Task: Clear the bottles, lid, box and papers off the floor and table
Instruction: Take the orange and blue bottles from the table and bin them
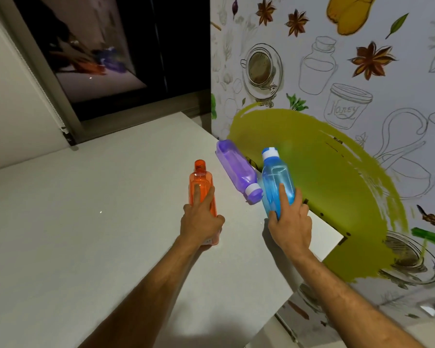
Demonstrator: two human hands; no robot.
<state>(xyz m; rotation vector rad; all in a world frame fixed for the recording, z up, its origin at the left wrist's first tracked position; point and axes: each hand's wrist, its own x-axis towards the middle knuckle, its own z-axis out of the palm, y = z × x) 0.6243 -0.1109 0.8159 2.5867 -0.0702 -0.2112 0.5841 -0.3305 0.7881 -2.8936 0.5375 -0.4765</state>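
Observation:
Three clear plastic bottles are on a white counter (pixel 86 222) near the wall. My left hand (pixel 201 222) grips the lower part of the orange bottle (pixel 201 183), whose orange cap points away from me. My right hand (pixel 290 222) holds the blue bottle (pixel 276 177), which has a white and blue cap and leans toward the wall. Between them the purple bottle (pixel 236 169) lies on its side, its white-ringed cap toward me, touching or almost touching the blue bottle. No lid, box or papers are in view.
The wall (pixel 337 121) on the right has a printed kitchen pattern with a big olive-green patch. A dark window (pixel 126 59) at the back reflects the bottles. The counter's right edge ends near my right wrist, with a gap to the wall.

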